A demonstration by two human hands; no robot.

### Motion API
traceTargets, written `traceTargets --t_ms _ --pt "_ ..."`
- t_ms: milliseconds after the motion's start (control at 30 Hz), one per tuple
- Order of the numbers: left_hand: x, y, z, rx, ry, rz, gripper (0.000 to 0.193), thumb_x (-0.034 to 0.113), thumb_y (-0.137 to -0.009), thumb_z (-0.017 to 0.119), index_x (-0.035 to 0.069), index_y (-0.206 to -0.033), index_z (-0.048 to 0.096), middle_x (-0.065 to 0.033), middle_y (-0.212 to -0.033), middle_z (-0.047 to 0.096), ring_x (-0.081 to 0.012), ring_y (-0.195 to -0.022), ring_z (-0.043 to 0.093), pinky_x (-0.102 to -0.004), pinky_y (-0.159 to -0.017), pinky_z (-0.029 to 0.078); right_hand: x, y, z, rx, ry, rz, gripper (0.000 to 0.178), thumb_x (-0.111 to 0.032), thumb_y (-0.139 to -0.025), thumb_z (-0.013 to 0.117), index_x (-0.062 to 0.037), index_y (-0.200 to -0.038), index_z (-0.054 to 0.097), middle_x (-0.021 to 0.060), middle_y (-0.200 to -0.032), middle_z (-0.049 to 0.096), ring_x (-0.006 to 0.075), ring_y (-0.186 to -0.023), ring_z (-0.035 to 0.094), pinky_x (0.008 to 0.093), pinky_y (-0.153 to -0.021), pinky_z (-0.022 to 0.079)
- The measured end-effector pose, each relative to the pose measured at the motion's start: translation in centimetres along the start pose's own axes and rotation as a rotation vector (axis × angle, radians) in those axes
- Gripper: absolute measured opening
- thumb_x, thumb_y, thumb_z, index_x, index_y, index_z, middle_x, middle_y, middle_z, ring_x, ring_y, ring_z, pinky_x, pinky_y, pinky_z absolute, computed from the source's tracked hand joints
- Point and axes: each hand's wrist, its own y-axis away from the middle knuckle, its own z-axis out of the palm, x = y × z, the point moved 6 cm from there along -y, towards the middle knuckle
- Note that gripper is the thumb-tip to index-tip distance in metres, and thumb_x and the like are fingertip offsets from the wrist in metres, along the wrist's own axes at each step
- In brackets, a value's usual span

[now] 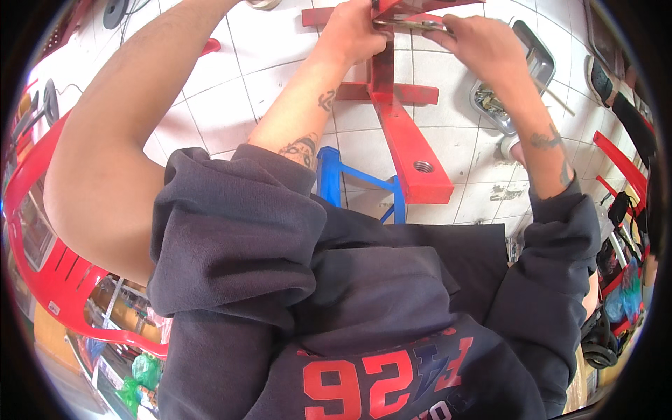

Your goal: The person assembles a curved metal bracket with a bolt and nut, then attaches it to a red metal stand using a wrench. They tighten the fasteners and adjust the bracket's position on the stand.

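At the top centre stands a red metal frame (413, 140), with a long beam reaching toward me and a threaded hole (423, 166) near its close end. My left hand (353, 35) is closed round the frame's upper part, its fingertips partly hidden. My right hand (486, 45) grips the right end of a slim metal hand tool (409, 25), perhaps a wrench. The tool's other end meets the frame beside my left hand. A grey metal tray (546, 66) lies on the floor under my right forearm, with several small metal parts (490, 101) in it.
Below the beam is a blue plastic stool (330, 171). A red plastic chair (59, 280) stands at the left, by a bare bent leg (105, 140). Another person's shoe (598, 80) shows at the right. Bags and clutter line both sides of the tiled floor (280, 42).
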Motion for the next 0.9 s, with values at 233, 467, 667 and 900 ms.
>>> traceTargets --t_ms 233,467,667,900 --pt "2.2 -0.1 0.5 -0.028 -0.49 -0.003 0.038 0.009 -0.071 0.084 0.004 -0.101 0.06 -0.0162 -0.085 0.072 -0.0358 -0.085 0.071 -0.0409 -0.076 0.055 -1.1 2.1 0.4 0.136 0.113 0.059 0.044 -0.053 -0.093 0.061 -0.0104 -0.088 0.068 0.0079 -0.064 0.066 0.0266 -0.067 0.07 0.0359 -0.055 0.055" --pt "2.6 0.3 1.2 0.052 -0.297 -0.045 0.035 0.003 -0.078 0.079 0.001 -0.106 0.059 -0.0137 -0.096 0.074 -0.026 -0.09 0.074 -0.034 -0.079 0.058 -1.0 1.3 0.4 0.047 0.102 0.092 0.041 -0.052 -0.093 0.063 -0.0115 -0.086 0.062 0.0041 -0.066 0.065 0.0222 -0.073 0.069 0.0333 -0.057 0.056" --pt "2.1 0.4 1.4 0.077 -0.25 -0.13 0.044 -0.005 -0.076 0.074 0.006 -0.116 0.058 -0.0131 -0.103 0.073 -0.0256 -0.094 0.073 -0.0332 -0.081 0.057 0.2 1.2 0.6 0.058 -0.009 0.069 0.042 -0.052 -0.091 0.066 -0.0114 -0.084 0.06 0.005 -0.068 0.065 0.0223 -0.071 0.066 0.0335 -0.055 0.055" --pt "2.5 0.0 1.0 0.124 -0.154 0.013 0.039 -0.01 -0.075 0.072 0.004 -0.11 0.061 -0.0134 -0.101 0.073 -0.0281 -0.092 0.072 -0.0338 -0.08 0.056 1.1 -0.1 0.4 0.075 -0.153 0.022 0.036 -0.044 -0.087 0.073 -0.0113 -0.081 0.06 0.0068 -0.067 0.065 0.0271 -0.068 0.066 0.0397 -0.056 0.054"
